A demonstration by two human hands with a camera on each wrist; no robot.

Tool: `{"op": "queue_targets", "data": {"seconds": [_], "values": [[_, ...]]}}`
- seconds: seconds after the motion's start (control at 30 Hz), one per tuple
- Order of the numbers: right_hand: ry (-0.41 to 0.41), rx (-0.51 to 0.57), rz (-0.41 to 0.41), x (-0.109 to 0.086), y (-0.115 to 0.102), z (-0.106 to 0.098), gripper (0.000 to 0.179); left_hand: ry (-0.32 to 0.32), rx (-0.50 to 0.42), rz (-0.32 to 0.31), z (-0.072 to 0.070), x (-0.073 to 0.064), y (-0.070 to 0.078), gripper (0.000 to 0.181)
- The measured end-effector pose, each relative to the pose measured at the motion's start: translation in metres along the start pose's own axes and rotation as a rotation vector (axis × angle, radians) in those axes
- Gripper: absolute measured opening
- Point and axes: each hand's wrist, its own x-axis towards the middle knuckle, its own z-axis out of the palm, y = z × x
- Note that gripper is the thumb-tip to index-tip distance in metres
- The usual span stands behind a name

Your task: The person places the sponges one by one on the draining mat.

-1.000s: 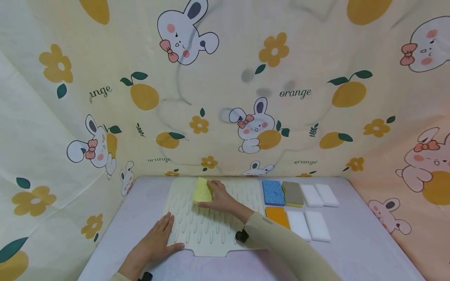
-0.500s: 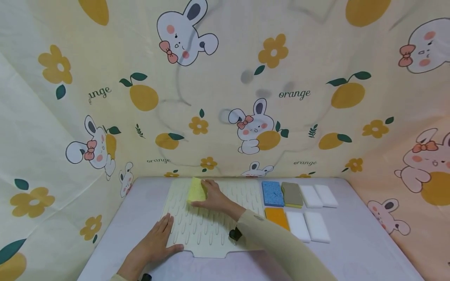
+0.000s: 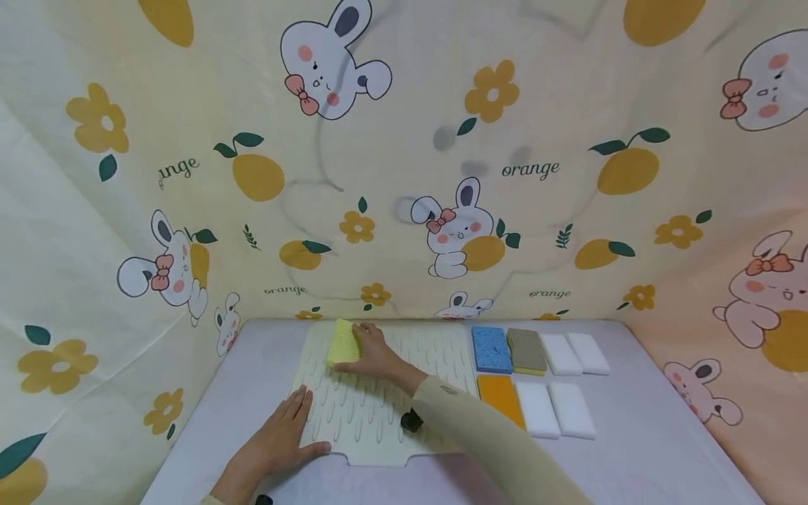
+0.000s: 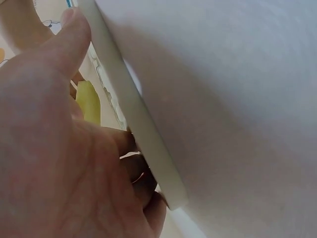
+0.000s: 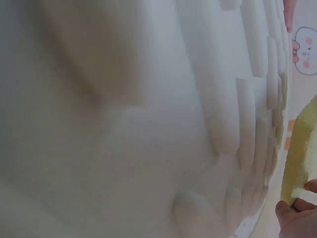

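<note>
A cream draining mat [image 3: 379, 451] with raised oval ridges lies flat on the table. My right hand [image 3: 374, 353] grips a yellow sponge [image 3: 343, 341] on the mat's far left part, thumb on the near side and fingers on the far side. In the right wrist view the sponge [image 5: 300, 148] stands on its edge beside the fingertips, and the mat's ridges fill most of the picture. At the mat's near left corner rests my left hand [image 3: 280, 433], its fingers straight along the edge. The left wrist view shows the mat's thick rim [image 4: 143, 131] against that hand.
Right of the mat lie a blue sponge [image 3: 491, 348], a grey-and-yellow scouring sponge [image 3: 527, 351], an orange sponge [image 3: 501, 400] and several white foam blocks [image 3: 571, 409]. A printed cloth [image 3: 391, 154] hangs behind and along both sides of the table.
My right hand has slid the yellow sponge left across the far part of the mat. My left hand stays in place on the mat's edge.
</note>
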Motion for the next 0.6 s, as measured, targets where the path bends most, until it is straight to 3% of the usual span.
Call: {"op": "queue_targets", "data": {"seconds": [0.4, 0.6], "values": [[0.039, -0.005, 0.007, 0.012, 0.000, 0.010, 0.111, 0.002, 0.008, -0.007, 0.008, 0.004, -0.006, 0.123], [0.049, 0.022, 0.009, 0.019, -0.002, 0.011, 0.110, 0.004, 0.008, -0.007, 0.005, 0.002, -0.005, 0.121]]}}
